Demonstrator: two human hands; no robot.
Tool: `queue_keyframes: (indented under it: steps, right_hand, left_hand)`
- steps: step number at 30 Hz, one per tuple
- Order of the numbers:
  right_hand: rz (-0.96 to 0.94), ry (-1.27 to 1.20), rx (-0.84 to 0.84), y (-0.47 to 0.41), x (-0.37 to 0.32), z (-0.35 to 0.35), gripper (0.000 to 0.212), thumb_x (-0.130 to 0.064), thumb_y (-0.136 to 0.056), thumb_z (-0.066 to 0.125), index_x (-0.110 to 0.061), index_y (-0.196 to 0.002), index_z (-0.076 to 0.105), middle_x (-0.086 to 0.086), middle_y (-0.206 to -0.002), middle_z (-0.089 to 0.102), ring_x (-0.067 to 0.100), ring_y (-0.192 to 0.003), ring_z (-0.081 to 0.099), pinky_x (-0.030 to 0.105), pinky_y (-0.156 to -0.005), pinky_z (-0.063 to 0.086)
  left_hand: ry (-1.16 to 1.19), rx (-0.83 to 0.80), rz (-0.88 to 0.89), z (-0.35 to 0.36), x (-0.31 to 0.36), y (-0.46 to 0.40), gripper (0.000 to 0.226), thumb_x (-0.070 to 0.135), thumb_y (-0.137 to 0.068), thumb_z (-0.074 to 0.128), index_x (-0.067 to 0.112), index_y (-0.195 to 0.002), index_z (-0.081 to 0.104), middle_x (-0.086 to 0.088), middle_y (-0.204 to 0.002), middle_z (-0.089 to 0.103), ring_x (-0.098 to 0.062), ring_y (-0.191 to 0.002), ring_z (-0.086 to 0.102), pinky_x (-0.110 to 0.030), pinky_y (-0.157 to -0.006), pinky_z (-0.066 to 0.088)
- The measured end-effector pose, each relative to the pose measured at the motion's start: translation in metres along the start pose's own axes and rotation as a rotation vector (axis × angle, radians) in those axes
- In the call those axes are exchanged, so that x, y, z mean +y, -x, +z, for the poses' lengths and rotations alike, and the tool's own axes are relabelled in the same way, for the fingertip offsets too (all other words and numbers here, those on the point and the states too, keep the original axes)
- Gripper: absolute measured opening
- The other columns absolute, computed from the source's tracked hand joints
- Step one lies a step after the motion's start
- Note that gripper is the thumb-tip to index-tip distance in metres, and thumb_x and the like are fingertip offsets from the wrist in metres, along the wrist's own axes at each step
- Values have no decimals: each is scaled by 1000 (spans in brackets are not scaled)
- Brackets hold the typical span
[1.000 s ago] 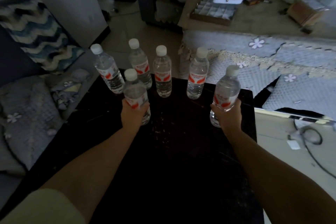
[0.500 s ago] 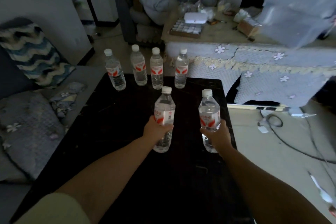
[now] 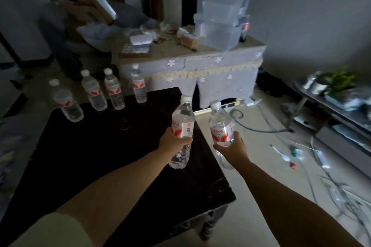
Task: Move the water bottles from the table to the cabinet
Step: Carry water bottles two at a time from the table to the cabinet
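Two water bottles are off the dark tabletop (image 3: 100,156): your left hand (image 3: 172,143) has its grip clamped around the left bottle (image 3: 181,132) at the label, and your right hand (image 3: 231,149) is wrapped likewise around the right bottle (image 3: 220,128), already past the tabletop's edge. Both are held upright at mid-body, probably for a steady carry. Four bottles (image 3: 114,92) remain standing along the far edge. Labels show red-and-white print, unreadable here. No cabinet can be identified with certainty.
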State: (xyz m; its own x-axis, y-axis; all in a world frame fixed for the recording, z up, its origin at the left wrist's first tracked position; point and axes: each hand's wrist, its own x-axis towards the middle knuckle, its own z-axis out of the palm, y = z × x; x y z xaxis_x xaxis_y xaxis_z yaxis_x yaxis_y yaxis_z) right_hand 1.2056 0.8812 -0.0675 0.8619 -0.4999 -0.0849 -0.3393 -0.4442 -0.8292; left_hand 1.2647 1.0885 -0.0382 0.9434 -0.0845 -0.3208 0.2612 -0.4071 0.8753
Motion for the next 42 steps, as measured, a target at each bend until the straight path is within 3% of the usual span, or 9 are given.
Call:
queue_keyframes:
  steps: [3,6,9,12,19,24,26,38,42]
  right_hand:
    - [57,-12,83,15,22,-42,71,-24,-67,86,-10,-125,47,12,-117,58,29,-107,59,40,-91,50]
    - [116,-36,172,33,48,-84,74,-24,-67,87,-10,-128,47,12,-121,58,29,-109,58,37,-90,49]
    - [182,-59,275,56,82,-133,76,-23,-68,87,-11,-131,45,11,-126,57,27,-113,58,33,-87,46]
    - [223,-86,353,78,116,-177,75,-20,-66,87,-10,-128,47,12,-124,59,26,-109,58,30,-83,45]
    - [362,-33,525,158,212,-301,76,-27,-66,88,-12,-128,47,9,-121,61,20,-100,57,28,-79,44]
    - [467,-55,615,220,274,-379,74,-25,-67,87,-10,-127,46,13,-122,58,29,-109,57,39,-90,49]
    - [500,-65,648,245,294,-406,72,-22,-67,86,-9,-126,47,14,-122,57,29,-108,56,36,-87,48]
    - [734,-90,938,355,388,-515,69,-25,-68,86,-10,-124,48,12,-119,59,29,-106,58,37,-87,49]
    - [793,-83,990,361,417,-546,68,-24,-68,86,-10,-124,48,12,-119,59,28,-106,58,37,-89,49]
  left_hand:
    - [-38,-105,73,41,17,13,59,28,-66,85,14,-117,58,-4,-105,69,-21,-94,67,-39,-87,55]
    - [-67,-194,138,86,30,27,59,28,-65,86,14,-116,60,-3,-107,70,-17,-90,67,-28,-78,53]
    - [-141,-291,171,140,45,50,64,33,-65,86,14,-120,59,-3,-113,68,-20,-99,66,-31,-86,53]
    - [-177,-341,190,189,53,75,64,35,-65,84,17,-120,56,-1,-114,67,-19,-99,64,-26,-78,48]
    - [-264,-521,223,333,72,170,64,39,-66,82,17,-120,55,-2,-116,65,-22,-103,63,-32,-90,52]
    - [-312,-666,248,426,73,240,61,38,-68,82,19,-120,55,-1,-115,66,-19,-98,63,-26,-75,47]
    - [-319,-722,265,460,73,266,61,37,-68,82,20,-120,56,0,-116,66,-18,-97,63,-24,-73,46]
    - [-480,-1050,443,630,83,393,61,40,-64,84,24,-115,57,3,-110,68,-18,-94,64,-28,-79,49]
    - [-526,-1154,484,686,90,412,62,39,-65,84,20,-117,56,-1,-110,68,-22,-97,64,-36,-90,52]
